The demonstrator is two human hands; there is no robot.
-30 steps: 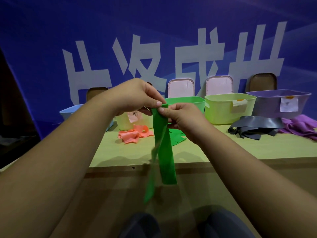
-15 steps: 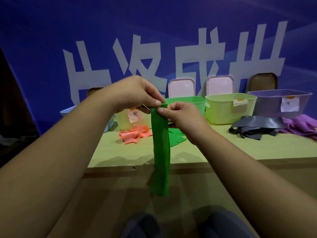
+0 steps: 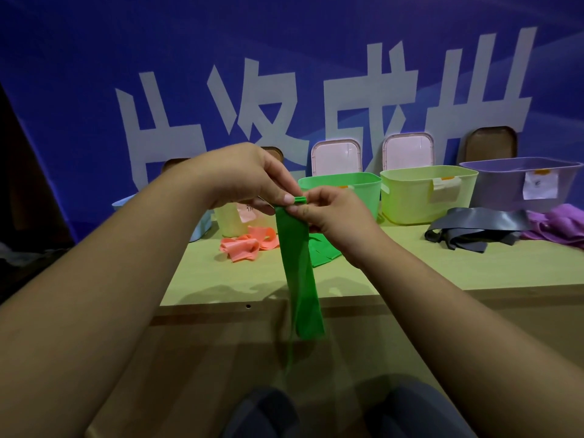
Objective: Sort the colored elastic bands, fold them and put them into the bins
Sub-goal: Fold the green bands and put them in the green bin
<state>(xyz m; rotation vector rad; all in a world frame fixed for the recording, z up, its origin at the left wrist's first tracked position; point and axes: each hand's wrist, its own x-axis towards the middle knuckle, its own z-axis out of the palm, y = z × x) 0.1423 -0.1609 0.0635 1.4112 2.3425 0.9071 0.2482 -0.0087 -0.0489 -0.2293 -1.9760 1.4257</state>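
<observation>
A green elastic band (image 3: 300, 273) hangs doubled over in front of the table edge. My left hand (image 3: 249, 178) and my right hand (image 3: 328, 213) both pinch its top end, fingertips close together. Behind my hands stands the green bin (image 3: 357, 188). More green bands (image 3: 324, 252) lie on the table under my right hand. A pile of orange bands (image 3: 246, 245) lies to the left, black bands (image 3: 474, 229) and purple bands (image 3: 559, 226) to the right.
Along the back of the table (image 3: 442, 273) stand a light blue bin (image 3: 197, 227), a pale yellow bin (image 3: 230, 222), a lime bin (image 3: 426, 194) and a purple bin (image 3: 521, 181). Lids lean on the blue wall behind. My knees show below the table.
The hanging band's loose lower end has swung in and the strip now hangs straighter and more gathered. Both hands have kept their pinch at the top.
</observation>
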